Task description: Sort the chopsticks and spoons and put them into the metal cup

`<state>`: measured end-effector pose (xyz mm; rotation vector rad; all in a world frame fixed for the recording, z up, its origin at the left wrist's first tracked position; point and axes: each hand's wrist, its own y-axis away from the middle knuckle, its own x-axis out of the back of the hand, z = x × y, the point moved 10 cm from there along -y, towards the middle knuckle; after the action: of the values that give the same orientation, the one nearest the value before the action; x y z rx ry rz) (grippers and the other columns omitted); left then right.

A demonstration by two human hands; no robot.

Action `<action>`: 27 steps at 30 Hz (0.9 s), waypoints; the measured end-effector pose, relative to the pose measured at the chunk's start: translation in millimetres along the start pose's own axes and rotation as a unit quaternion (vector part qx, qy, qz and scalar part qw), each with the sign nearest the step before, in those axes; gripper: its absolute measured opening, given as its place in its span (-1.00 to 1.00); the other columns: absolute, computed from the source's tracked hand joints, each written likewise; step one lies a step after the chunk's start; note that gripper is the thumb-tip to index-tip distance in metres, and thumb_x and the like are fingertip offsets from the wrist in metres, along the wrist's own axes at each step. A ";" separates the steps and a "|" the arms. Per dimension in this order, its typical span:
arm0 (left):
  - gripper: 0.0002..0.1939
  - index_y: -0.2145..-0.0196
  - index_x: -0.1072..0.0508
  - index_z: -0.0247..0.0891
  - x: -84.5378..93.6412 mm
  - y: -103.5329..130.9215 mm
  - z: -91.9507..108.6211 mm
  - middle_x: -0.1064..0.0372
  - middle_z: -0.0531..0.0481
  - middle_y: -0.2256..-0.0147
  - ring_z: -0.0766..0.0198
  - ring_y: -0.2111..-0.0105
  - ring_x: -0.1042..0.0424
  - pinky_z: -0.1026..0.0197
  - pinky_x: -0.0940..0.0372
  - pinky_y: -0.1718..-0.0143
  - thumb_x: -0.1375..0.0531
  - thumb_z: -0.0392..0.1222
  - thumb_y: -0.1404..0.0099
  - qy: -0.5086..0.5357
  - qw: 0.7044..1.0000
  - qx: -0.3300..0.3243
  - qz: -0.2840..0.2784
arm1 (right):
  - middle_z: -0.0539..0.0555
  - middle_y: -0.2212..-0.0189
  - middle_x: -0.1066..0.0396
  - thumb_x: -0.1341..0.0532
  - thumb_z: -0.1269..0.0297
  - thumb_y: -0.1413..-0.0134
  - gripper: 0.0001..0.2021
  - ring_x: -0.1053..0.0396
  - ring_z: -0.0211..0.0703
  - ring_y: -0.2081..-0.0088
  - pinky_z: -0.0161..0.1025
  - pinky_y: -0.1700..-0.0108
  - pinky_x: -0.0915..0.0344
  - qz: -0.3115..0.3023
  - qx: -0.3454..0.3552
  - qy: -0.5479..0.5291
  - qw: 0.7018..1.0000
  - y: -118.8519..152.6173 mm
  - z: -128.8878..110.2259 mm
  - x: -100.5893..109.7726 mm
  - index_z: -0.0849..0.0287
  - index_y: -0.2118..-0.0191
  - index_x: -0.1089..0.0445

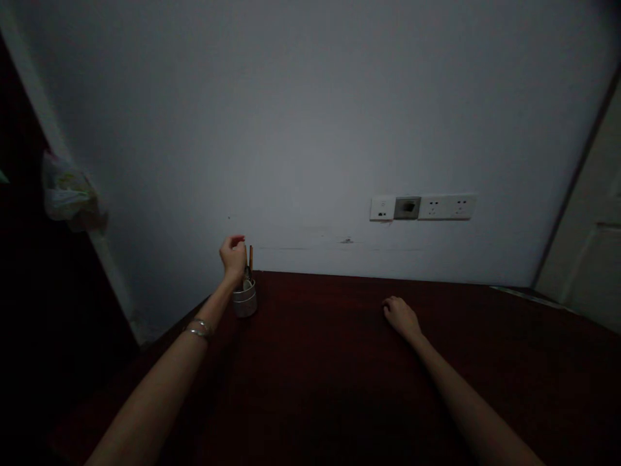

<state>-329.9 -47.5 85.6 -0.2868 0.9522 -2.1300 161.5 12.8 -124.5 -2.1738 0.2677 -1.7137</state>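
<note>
A light metallic cup (245, 301) with several slim items in it stands near the back left of the dark red table (320, 349). One of them, an orange-brown stick (251, 259), rises above the rim. My left hand (233, 255) is raised just above and beside the cup, its fingers curled at the top of the items; what they pinch, if anything, is too small to name. Silver bangles circle the left wrist. On the table at the right of centre rests my right hand (400, 316), its fingers curled under and partly hidden.
Behind the table is a pale wall (310, 142) with a row of sockets (444, 207). A plastic bag (68, 191) hangs at the left beside a dark opening. At the right edge stands a pale door (594, 220).
</note>
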 end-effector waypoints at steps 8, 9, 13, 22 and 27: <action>-0.80 0.48 -0.43 -0.28 -151.9 148.4 -3.7 -0.32 -0.04 0.37 0.21 0.28 -0.32 0.17 -0.21 0.17 -0.06 -0.44 0.03 -0.066 0.953 -0.018 -0.296 | 0.22 0.11 -0.39 0.00 0.37 -0.04 -0.65 -0.30 -0.04 0.06 -0.22 0.06 -0.21 -0.016 -0.014 0.032 0.999 21.8 4.5 9.8 0.29 0.09 -0.38; -0.79 0.47 -0.44 -0.28 -162.5 168.6 -12.8 -0.33 -0.04 0.35 0.20 0.25 -0.31 0.15 -0.18 0.11 -0.07 -0.46 0.05 -0.068 0.944 -0.010 -0.322 | 0.24 0.08 -0.37 0.01 0.36 -0.05 -0.64 -0.29 -0.03 0.03 -0.21 0.04 -0.20 -0.015 -0.015 0.026 0.999 25.5 6.5 10.7 0.31 0.07 -0.37; -0.76 0.41 -0.44 -0.32 -181.7 229.4 -48.9 -0.34 -0.09 0.28 0.18 0.18 -0.31 0.14 -0.14 0.04 -0.10 -0.50 0.06 -0.080 0.919 0.040 -0.384 | 0.28 0.00 -0.29 0.02 0.35 -0.07 -0.63 -0.21 -0.05 -0.06 -0.19 -0.08 -0.10 -0.004 -0.019 0.007 1.000 37.7 12.1 14.7 0.35 0.04 -0.34; -0.74 0.39 -0.44 -0.31 -162.6 240.3 -77.5 -0.41 -0.06 0.31 0.25 0.22 -0.37 0.18 -0.20 0.09 -0.06 -0.52 0.00 -0.061 0.929 0.150 -0.334 | 0.27 -0.02 -0.28 0.02 0.34 -0.08 -0.62 -0.19 -0.05 -0.08 -0.19 -0.11 -0.06 -0.002 -0.017 0.006 1.000 41.7 13.2 11.6 0.36 0.04 -0.35; -0.78 0.43 -0.47 -0.34 -161.1 241.1 -86.5 -0.44 -0.11 0.35 0.23 0.27 -0.40 0.20 -0.24 0.16 -0.05 -0.46 -0.04 -0.041 0.929 0.171 -0.325 | 0.28 0.00 -0.30 0.00 0.34 -0.06 -0.62 -0.23 -0.03 -0.05 -0.18 -0.08 -0.09 -0.014 -0.023 -0.016 1.000 39.3 17.7 7.8 0.37 0.03 -0.33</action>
<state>-126.9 14.2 -130.1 -0.5681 0.4426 -2.8077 183.3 -23.3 -136.3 -2.2447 0.2719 -1.7025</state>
